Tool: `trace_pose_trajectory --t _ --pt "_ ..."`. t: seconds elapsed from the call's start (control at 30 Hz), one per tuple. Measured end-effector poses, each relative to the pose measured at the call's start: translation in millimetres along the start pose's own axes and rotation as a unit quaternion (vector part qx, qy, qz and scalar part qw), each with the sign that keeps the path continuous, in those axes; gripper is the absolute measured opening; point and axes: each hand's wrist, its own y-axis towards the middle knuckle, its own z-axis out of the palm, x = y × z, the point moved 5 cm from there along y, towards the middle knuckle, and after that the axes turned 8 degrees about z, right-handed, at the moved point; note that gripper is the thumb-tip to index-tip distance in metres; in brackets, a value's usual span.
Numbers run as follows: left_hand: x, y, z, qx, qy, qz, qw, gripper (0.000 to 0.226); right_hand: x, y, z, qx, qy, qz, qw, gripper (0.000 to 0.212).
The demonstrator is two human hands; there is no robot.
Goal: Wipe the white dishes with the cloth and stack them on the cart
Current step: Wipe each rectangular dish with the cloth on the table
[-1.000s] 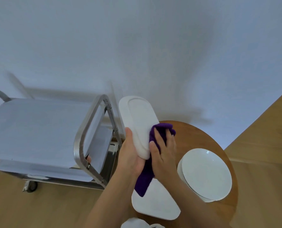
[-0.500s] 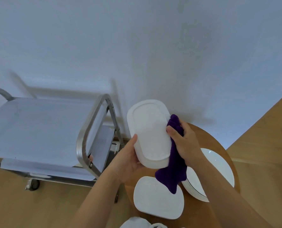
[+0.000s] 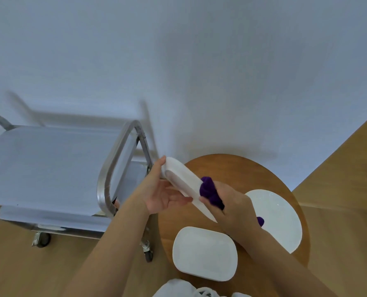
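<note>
— What sits nearest on the round wooden worktop (image 3: 231, 172)?

— A rounded rectangular white dish (image 3: 205, 254), with a round white plate (image 3: 279, 217) to its right.

— And above them?

— The left hand (image 3: 163, 196) cradles an oblong white platter (image 3: 184, 184) edge-on, fingers curled under it. The right hand (image 3: 234, 202) grips a purple cloth (image 3: 209, 190) against the platter's near end, fingers closed round it.

— The cart?

— The steel cart (image 3: 105, 181) stands left, its top shelf bare, against the wall.
</note>
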Motion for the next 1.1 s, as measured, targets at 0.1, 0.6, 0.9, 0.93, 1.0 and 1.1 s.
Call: trace_pose_trajectory --t 0.1,0.6,0.9,0.93,1.0,1.1 --pt "6 -1 -4 0.015 -0.046 -0.008 0.999 0.068 -3 -14 5 0.003 -0.034 -0.062 0.998 0.030" --pt "28 -13 3 0.138 0.074 0.144 0.977 0.060 -55 -12 42 0.023 -0.005 0.384 0.923 0.036" --pt "42 -13 8 0.151 0.048 0.167 0.973 0.064 11 -14 71 0.116 -0.092 0.071 0.986 0.042" --pt "42 -12 6 0.147 0.035 0.168 0.974 0.067 16 -20 72 0.139 -0.084 0.044 0.986 0.043" --pt "40 -12 2 0.141 0.011 0.163 0.977 0.071 23 -27 63 0.138 -0.015 0.054 0.989 0.040" --pt "37 -11 -3 0.130 0.003 0.168 0.977 0.079 26 -38 53 0.134 0.001 0.034 0.990 0.032"
